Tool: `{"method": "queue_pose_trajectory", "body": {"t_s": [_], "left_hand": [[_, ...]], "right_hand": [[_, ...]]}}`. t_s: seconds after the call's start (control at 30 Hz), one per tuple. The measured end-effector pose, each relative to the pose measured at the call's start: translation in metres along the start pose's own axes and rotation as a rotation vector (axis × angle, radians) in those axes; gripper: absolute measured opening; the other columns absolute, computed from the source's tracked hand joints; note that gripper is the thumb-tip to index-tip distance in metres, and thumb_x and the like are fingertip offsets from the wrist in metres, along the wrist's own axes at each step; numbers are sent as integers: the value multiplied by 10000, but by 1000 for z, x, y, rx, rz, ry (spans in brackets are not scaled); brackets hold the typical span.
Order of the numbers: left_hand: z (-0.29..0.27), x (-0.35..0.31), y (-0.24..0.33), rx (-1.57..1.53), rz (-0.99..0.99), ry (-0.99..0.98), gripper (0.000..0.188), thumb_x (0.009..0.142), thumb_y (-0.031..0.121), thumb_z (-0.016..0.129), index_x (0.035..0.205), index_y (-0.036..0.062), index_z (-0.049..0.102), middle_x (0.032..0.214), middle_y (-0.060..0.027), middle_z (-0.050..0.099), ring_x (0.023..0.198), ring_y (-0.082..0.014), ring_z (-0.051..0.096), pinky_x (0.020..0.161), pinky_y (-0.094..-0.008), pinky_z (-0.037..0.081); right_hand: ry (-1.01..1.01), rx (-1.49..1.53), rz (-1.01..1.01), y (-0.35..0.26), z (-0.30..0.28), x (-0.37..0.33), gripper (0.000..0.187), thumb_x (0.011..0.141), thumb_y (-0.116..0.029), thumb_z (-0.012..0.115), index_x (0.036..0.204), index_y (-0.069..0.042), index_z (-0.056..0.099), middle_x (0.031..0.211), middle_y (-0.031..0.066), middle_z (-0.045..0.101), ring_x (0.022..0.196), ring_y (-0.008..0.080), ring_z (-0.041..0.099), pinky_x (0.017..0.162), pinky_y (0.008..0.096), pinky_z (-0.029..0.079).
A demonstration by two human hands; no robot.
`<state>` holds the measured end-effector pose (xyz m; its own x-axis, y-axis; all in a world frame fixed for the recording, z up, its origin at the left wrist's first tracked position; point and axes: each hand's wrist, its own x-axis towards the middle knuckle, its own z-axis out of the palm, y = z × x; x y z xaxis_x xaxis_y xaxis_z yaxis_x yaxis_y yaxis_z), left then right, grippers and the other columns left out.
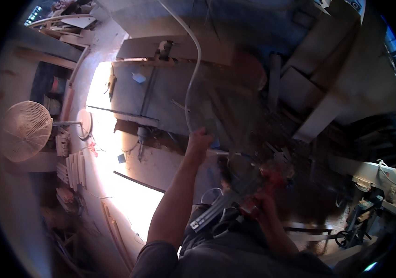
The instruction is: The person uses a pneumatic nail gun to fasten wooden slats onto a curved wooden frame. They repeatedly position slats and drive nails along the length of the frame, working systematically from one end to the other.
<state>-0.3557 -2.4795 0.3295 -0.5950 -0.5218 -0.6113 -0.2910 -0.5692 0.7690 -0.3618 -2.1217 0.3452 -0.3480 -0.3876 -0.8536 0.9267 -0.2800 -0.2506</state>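
Note:
My left hand (200, 142) is raised in the middle of the view, its fingers closed at the lower end of a pale hose (197, 55). That hose curves down from the top edge. Lower and to the right, close to my body, my right hand (264, 204) is wrapped round a red hand tool (272, 178). The tool is smeared and dim, so its exact kind is unclear. A long silver metal rail (214, 211) slants beside it toward the lower left, in front of my dark clothing.
A workbench (130, 88) with a yellowish tool (111, 85) stands ahead, partly in glaring sunlight. At left is a round-caged fan (26, 131). Boards (318, 116) lean at right, above a machine with a handwheel (341, 238). Wood scraps (75, 169) lie along the left.

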Motion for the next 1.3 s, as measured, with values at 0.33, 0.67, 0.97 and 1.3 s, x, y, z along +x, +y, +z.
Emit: {"method": "queue_pose_trajectory", "body": {"t_s": [0.33, 0.67, 0.97, 1.3], "left_hand": [[-24, -130, -27, 416, 69, 105, 304, 1022, 291, 643, 978, 18, 771, 903, -101, 732, 773, -212, 694, 727, -390, 550], [-122, -302, -52, 926, 310, 651, 255, 1012, 263, 567, 1025, 43, 696, 1061, -186, 654, 976, -383, 700, 843, -519, 574], [-242, -490, -155, 703, 265, 1132, 264, 1018, 269, 598, 1059, 21, 678, 1073, -158, 617, 1027, -365, 686, 841, -505, 582], [-242, -775, -362, -82, 134, 1427, 435, 1043, 310, 591, 1310, -29, 650, 1261, -237, 666, 1155, -411, 665, 959, -446, 544]], "right_hand": [[-341, -381, 14, 17, 91, -36, 320, 795, 41, 707, 1055, -72, 559, 860, 123, 688, 837, 294, 742, 777, 461, 624], [-637, -800, 277, 148, 141, -103, 397, 787, 48, 707, 1113, -71, 514, 886, 114, 663, 896, 313, 742, 844, 441, 612], [-1038, -1271, 270, 326, 144, -207, 316, 779, 85, 681, 1033, -55, 555, 871, 124, 663, 834, 292, 743, 679, 380, 610], [-1019, -1306, 673, 514, 101, -246, 287, 773, 72, 651, 1006, -70, 564, 831, 78, 619, 832, 290, 691, 862, 452, 584]]}}
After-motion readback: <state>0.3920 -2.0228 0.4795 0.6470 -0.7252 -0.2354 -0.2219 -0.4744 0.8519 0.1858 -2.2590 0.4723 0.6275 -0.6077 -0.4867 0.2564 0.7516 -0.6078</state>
